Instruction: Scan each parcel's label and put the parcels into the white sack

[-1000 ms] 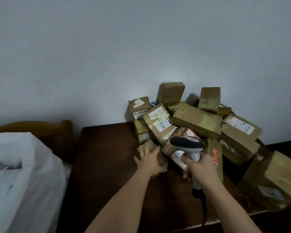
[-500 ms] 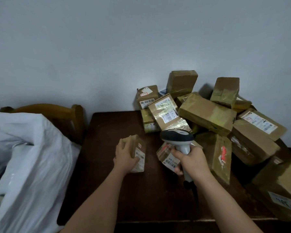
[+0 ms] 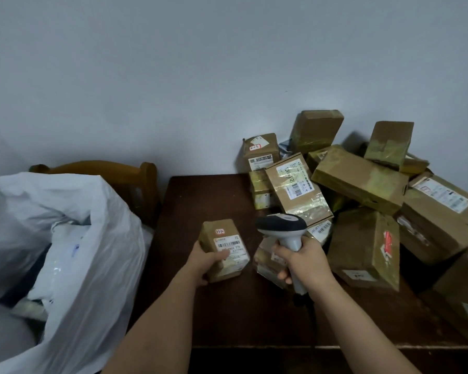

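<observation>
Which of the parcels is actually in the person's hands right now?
The small parcel with the red handwritten sticker, gripped by the left hand, apart from the pile. The right hand holds the scanner.

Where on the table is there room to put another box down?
The dark table is bare on its left half, between the white sack and the small parcel in the left hand. The front strip by the near edge is bare too. The right side and back corner are crowded with the parcel pile.
</observation>
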